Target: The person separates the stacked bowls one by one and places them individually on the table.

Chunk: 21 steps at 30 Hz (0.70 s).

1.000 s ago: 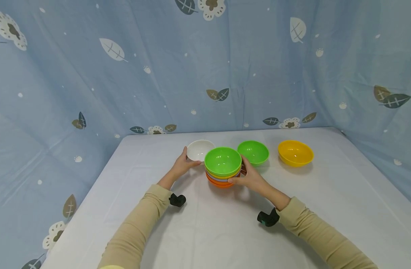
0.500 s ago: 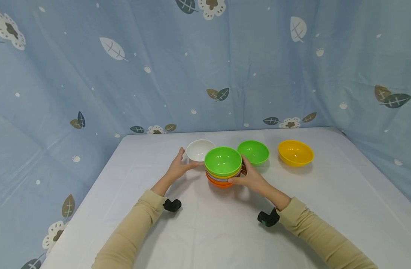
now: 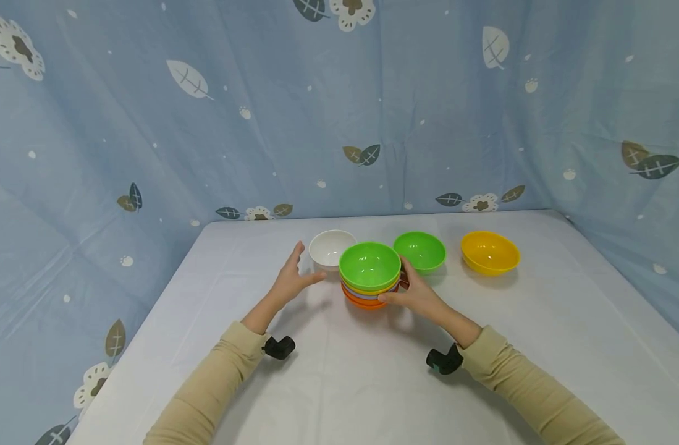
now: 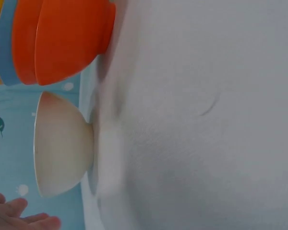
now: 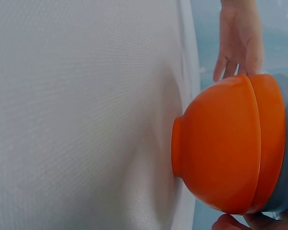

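Observation:
A stack of nested bowls [image 3: 369, 267] is at mid-table, bright green on top, then yellow and grey-blue, with orange bowls [image 5: 223, 143] at the bottom. My right hand [image 3: 419, 296] grips its right side, thumb in front and fingers behind. Left of the stack, my left hand [image 3: 288, 281] is apart from it, fingers extended and thumb spread, holding nothing. Just beyond that hand a white bowl [image 3: 329, 248] sits upright; it also shows in the left wrist view, with left-hand fingers [image 4: 24, 218] near its rim. Whether the stack's base touches the cloth, I cannot tell.
Behind the stack to the right stands another green bowl [image 3: 419, 252]. A yellow bowl [image 3: 489, 253] is farther right. White cloth [image 3: 339, 383] covers the table, and a blue patterned curtain [image 3: 295, 123] hangs along its back and sides.
My left hand has drawn back, left and slightly toward me, away from the white bowl and the stack. The right hand and the stack stay nearly where they were.

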Tool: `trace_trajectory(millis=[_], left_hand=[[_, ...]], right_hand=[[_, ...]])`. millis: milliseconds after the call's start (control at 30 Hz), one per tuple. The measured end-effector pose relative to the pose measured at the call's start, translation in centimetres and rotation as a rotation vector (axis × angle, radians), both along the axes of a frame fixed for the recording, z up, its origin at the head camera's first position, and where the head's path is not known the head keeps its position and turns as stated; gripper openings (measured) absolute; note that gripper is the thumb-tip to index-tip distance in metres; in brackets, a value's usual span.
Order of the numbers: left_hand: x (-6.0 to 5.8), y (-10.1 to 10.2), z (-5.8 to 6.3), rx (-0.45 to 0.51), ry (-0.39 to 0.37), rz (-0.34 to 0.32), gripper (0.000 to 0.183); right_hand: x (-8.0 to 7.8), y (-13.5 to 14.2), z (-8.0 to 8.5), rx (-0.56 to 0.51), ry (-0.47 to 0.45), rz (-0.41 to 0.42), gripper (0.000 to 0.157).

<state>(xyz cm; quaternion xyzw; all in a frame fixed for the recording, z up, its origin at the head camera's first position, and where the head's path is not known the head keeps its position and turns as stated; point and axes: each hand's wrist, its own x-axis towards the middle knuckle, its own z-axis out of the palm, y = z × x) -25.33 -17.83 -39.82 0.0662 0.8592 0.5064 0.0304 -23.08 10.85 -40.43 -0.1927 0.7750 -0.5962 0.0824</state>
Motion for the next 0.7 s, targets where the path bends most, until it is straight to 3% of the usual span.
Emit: trace_trajectory(millis=[67, 133, 300, 367, 700], left_hand=[[0.3, 0.2, 0.0, 0.011, 0.005, -0.005, 0.097], [1.2, 0.8, 0.9, 0.017, 0.011, -0.010, 0.094], [1.8, 1.8, 1.1, 0.035, 0.054, -0.048, 0.093], [1.6, 2.0, 0.5, 0.038, 0.066, -0.063, 0.095], [2.2, 4.1, 0.7, 0.065, 0.081, -0.143, 0.098]], right_hand=[[0.0, 0.0, 0.0, 0.000, 0.001, 0.001, 0.103], [0.0, 0.1, 0.0, 0.002, 0.002, 0.001, 0.102], [-0.1, 0.2, -0.2, 0.004, 0.006, -0.002, 0.101], [-0.1, 0.2, -0.3, 0.005, 0.007, -0.003, 0.101], [-0.1, 0.1, -0.3, 0.010, 0.013, -0.008, 0.101]])
